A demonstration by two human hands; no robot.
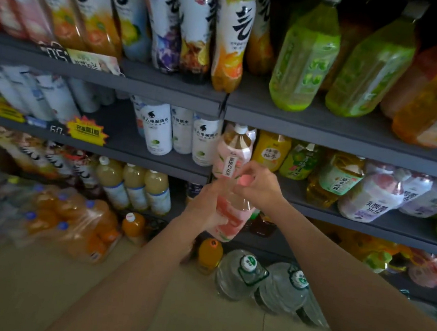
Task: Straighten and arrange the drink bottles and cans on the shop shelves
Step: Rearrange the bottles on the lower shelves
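Grey shop shelves (pixel 324 125) carry rows of drink bottles above a tan tiled floor (pixel 23 293). The pink bottle (pixel 232 161) is held in front of the middle shelf, long axis near vertical, white cap up. The left hand (pixel 206 207) grips its lower body; the right hand (pixel 257 185) grips its middle. The hands cover part of the label; the left rows are blurred.
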